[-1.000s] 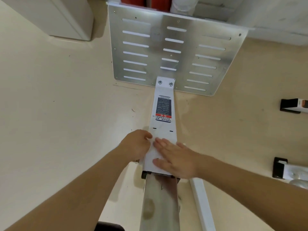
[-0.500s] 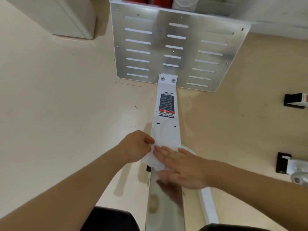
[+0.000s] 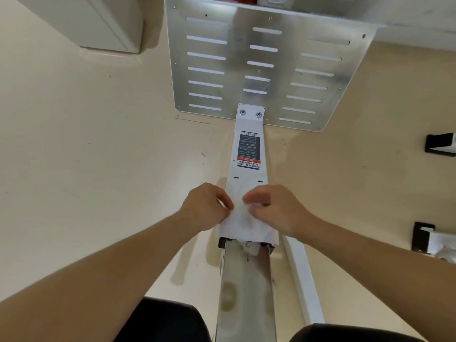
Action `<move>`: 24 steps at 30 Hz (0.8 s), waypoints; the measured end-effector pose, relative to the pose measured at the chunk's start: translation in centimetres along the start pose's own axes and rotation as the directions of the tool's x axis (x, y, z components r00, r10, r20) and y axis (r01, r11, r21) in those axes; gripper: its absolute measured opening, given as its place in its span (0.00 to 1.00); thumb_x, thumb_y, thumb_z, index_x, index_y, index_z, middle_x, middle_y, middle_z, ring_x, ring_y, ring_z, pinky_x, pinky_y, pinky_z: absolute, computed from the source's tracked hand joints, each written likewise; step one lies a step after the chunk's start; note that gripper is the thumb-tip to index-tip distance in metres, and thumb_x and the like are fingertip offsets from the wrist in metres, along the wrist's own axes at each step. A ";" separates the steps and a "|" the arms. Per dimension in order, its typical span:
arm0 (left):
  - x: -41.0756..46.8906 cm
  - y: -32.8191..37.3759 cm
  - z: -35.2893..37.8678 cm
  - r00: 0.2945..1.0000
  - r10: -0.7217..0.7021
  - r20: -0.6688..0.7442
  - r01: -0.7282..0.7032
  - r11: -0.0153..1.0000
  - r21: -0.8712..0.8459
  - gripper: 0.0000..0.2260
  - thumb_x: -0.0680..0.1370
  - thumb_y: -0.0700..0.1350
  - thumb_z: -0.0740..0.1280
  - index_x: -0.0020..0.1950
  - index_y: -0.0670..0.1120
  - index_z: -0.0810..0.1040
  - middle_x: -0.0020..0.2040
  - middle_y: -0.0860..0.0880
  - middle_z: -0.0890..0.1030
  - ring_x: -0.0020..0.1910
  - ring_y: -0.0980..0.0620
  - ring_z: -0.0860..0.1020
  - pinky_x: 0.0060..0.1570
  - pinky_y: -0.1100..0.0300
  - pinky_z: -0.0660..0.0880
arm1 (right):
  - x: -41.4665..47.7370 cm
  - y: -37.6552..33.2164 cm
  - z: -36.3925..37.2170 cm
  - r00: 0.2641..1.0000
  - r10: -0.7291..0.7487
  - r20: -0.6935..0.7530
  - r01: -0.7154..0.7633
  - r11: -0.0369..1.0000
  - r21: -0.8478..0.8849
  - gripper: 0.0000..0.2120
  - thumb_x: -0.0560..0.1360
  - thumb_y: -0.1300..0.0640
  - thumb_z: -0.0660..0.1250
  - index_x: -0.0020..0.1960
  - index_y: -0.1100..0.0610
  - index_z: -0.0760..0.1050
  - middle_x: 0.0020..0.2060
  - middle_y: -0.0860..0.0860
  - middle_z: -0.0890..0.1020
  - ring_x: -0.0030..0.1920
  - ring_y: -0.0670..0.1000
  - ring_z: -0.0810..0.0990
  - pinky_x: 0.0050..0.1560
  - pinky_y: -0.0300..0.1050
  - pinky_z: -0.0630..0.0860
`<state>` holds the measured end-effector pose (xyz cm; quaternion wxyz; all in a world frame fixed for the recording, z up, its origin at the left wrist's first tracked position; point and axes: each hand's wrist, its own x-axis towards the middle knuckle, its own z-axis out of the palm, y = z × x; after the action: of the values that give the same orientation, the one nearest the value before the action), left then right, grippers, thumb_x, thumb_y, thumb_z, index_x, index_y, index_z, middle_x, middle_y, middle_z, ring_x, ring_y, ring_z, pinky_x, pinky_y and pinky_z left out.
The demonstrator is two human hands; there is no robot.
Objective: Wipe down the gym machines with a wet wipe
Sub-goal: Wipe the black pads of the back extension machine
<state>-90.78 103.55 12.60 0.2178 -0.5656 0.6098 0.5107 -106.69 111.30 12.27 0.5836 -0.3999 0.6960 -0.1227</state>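
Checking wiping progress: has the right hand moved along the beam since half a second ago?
Yes. The right hand has moved up the white beam toward its label, off the steel rail, and now pinches the wipe.

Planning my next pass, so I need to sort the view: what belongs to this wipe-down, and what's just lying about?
In the job: wet wipe, pinched by left hand and right hand; white beam under it; steel rail; slotted metal plate.
Lying about: white cabinet; black-capped feet at right; white bar on the floor.
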 end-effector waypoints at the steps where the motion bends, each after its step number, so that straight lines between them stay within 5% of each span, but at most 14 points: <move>1: -0.1 -0.1 -0.1 1.000 -0.016 -0.001 0.016 1.000 -0.007 0.10 0.72 0.36 0.68 0.36 0.51 0.81 0.34 0.51 0.80 0.32 0.52 0.78 0.37 0.62 0.79 | -0.1 0.6 -0.4 0.999 0.022 -0.044 -0.024 0.999 -0.040 0.14 0.73 0.63 0.68 0.58 0.53 0.79 0.54 0.46 0.79 0.54 0.43 0.77 0.58 0.37 0.71; 8: -0.5 0.0 -0.1 0.997 0.015 -0.079 0.007 0.964 0.267 0.12 0.73 0.36 0.61 0.38 0.53 0.75 0.44 0.53 0.78 0.41 0.52 0.76 0.34 0.65 0.68 | -1.1 2.0 -1.1 0.991 0.093 -0.098 -0.120 0.936 -0.331 0.13 0.75 0.48 0.69 0.54 0.51 0.70 0.53 0.50 0.69 0.50 0.50 0.73 0.47 0.41 0.68; 13: -1.1 2.2 0.8 0.993 0.104 -0.059 -0.062 0.871 0.487 0.12 0.81 0.49 0.57 0.57 0.45 0.76 0.55 0.47 0.80 0.54 0.46 0.77 0.51 0.57 0.70 | -2.6 0.5 -0.6 0.992 -0.112 -0.054 0.018 0.557 -0.830 0.12 0.80 0.48 0.59 0.56 0.55 0.72 0.54 0.54 0.70 0.55 0.56 0.70 0.44 0.48 0.65; 15: -1.9 3.0 1.8 0.988 0.143 0.054 -0.146 0.776 0.614 0.17 0.82 0.55 0.54 0.58 0.43 0.72 0.51 0.44 0.78 0.55 0.45 0.77 0.50 0.56 0.70 | -3.4 0.4 -0.3 0.999 -0.042 0.028 0.048 0.616 -0.786 0.12 0.81 0.50 0.57 0.55 0.57 0.73 0.53 0.56 0.75 0.53 0.57 0.74 0.42 0.46 0.65; 17: -2.6 3.3 3.2 0.979 0.150 0.137 -0.203 0.664 0.720 0.18 0.83 0.54 0.54 0.61 0.41 0.69 0.42 0.45 0.71 0.54 0.43 0.77 0.48 0.54 0.71 | -3.4 0.2 0.2 0.989 0.110 0.096 -0.034 0.811 -0.584 0.12 0.81 0.51 0.56 0.53 0.59 0.72 0.52 0.58 0.79 0.51 0.58 0.78 0.41 0.44 0.67; 19: -2.2 3.6 4.1 0.980 0.127 0.154 -0.200 0.595 0.778 0.19 0.83 0.50 0.54 0.67 0.38 0.66 0.48 0.44 0.70 0.55 0.43 0.75 0.49 0.53 0.73 | -2.5 -0.1 0.5 0.959 0.255 0.125 -0.190 0.904 -0.384 0.12 0.81 0.54 0.55 0.54 0.63 0.72 0.53 0.60 0.79 0.50 0.59 0.78 0.43 0.43 0.67; 21: -1.0 4.2 4.2 0.992 0.054 0.117 -0.123 0.662 0.740 0.23 0.83 0.50 0.55 0.72 0.36 0.59 0.63 0.38 0.70 0.59 0.41 0.73 0.53 0.52 0.72 | -0.9 0.0 0.7 0.933 0.341 0.117 -0.298 0.912 -0.282 0.13 0.81 0.58 0.54 0.57 0.66 0.72 0.53 0.63 0.78 0.47 0.58 0.74 0.45 0.43 0.67; 24: 1.6 5.1 3.9 0.995 -0.035 0.096 -0.031 0.793 0.608 0.25 0.84 0.51 0.53 0.74 0.36 0.54 0.71 0.36 0.64 0.65 0.40 0.70 0.61 0.51 0.69 | 2.0 0.5 0.7 0.923 0.380 0.062 -0.371 0.921 -0.118 0.13 0.80 0.63 0.55 0.59 0.68 0.73 0.50 0.60 0.77 0.48 0.57 0.74 0.45 0.43 0.68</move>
<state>-97.05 105.37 11.62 0.4198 -0.4392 0.7289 0.3155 -106.30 110.41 10.32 0.6032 -0.2935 0.7403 0.0448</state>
